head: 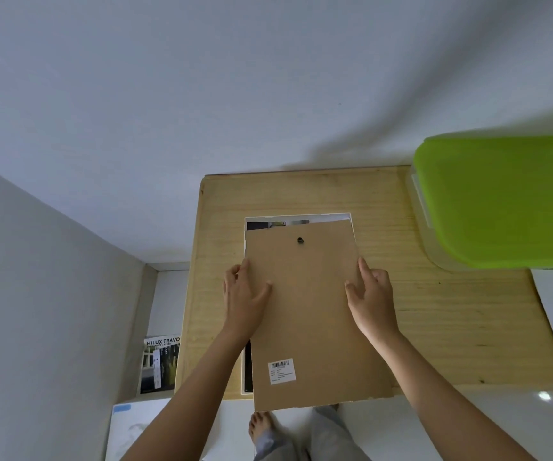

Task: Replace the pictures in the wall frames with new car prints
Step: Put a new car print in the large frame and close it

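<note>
Hands (243, 291) (371, 294), two, on one backing board (308, 314)

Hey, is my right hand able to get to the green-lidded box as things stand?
Probably yes, once it lets go: the right hand holds the backing board, and only bare table lies between it and the green-lidded box.

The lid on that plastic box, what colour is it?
Bright lime green lid, seen in the head view.

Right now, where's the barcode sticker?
Head view, lower centre: the barcode sticker is on the brown backing board, by its near-left corner, below the left hand.
</note>
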A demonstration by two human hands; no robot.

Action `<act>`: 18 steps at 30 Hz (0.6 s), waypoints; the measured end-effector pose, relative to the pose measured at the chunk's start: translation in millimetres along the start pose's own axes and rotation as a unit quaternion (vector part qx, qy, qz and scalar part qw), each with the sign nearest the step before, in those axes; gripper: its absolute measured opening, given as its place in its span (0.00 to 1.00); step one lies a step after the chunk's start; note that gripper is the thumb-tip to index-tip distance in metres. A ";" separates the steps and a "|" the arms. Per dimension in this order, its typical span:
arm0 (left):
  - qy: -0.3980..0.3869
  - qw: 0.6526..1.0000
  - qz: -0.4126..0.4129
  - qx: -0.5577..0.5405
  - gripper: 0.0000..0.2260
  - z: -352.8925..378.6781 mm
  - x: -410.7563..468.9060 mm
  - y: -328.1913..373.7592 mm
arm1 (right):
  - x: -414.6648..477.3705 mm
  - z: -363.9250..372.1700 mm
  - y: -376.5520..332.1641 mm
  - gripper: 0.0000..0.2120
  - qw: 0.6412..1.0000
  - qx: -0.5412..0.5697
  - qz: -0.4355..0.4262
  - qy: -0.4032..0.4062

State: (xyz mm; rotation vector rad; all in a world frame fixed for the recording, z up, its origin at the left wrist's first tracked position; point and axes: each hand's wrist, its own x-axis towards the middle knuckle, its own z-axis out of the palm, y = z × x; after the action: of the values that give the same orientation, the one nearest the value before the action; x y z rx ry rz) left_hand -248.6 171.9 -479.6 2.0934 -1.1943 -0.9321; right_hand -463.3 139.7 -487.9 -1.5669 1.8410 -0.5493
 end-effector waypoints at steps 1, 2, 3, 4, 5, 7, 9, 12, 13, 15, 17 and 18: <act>-0.002 1.000 0.007 -0.003 0.31 -0.5 -0.8 -2.2 | -1.7 1.6 0.4 0.27 1.000 -0.008 -0.005 0.006; -0.004 1.000 0.014 -0.003 0.33 -0.9 -1.6 -4.5 | -3.3 3.3 0.5 0.27 1.000 -0.014 -0.007 0.011; -0.008 1.000 0.020 -0.003 0.35 -1.3 -2.1 -6.5 | -4.4 5.0 0.5 0.27 1.000 -0.016 -0.005 0.016; -0.011 1.000 0.024 -0.004 0.37 -1.8 -2.3 -8.0 | -5.0 6.6 0.5 0.27 1.000 -0.018 -0.001 0.022; -0.015 1.000 0.025 -0.006 0.38 -2.4 -2.0 -9.2 | -4.9 8.0 0.4 0.27 0.999 -0.018 0.002 0.028; -0.015 1.000 0.021 -0.015 0.40 -3.2 -0.5 -10.0 | -3.9 9.8 -0.1 0.26 0.999 -0.016 0.008 0.038; -0.006 1.000 0.017 -0.024 0.39 -3.3 1.1 -8.4 | -3.1 11.0 -1.3 0.26 0.999 -0.020 0.011 0.043; 0.011 1.000 0.014 -0.019 0.36 -2.1 2.9 -6.5 | -2.8 12.0 -3.3 0.26 0.998 -0.040 0.008 0.051; 0.016 1.000 0.010 -0.020 0.35 -2.0 3.4 -6.0 | -2.6 12.2 -3.7 0.26 0.997 -0.048 0.007 0.054; 0.021 0.999 0.006 -0.023 0.34 -2.0 4.9 -6.3 | -1.7 12.4 -4.5 0.26 0.996 -0.066 0.007 0.055; 0.024 0.999 0.007 -0.022 0.33 -1.8 6.0 -7.0 | -0.6 12.5 -5.2 0.25 0.994 -0.092 0.005 0.052; 0.025 0.999 0.008 -0.021 0.33 -1.6 6.5 -7.2 | -0.3 12.2 -5.7 0.25 0.993 -0.109 0.003 0.050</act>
State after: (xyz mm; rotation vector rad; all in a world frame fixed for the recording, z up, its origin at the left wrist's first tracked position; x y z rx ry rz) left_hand -241.4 169.7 -485.9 2.0601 -1.1551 -0.8848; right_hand -450.7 139.9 -492.5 -1.7014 2.0374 -0.4435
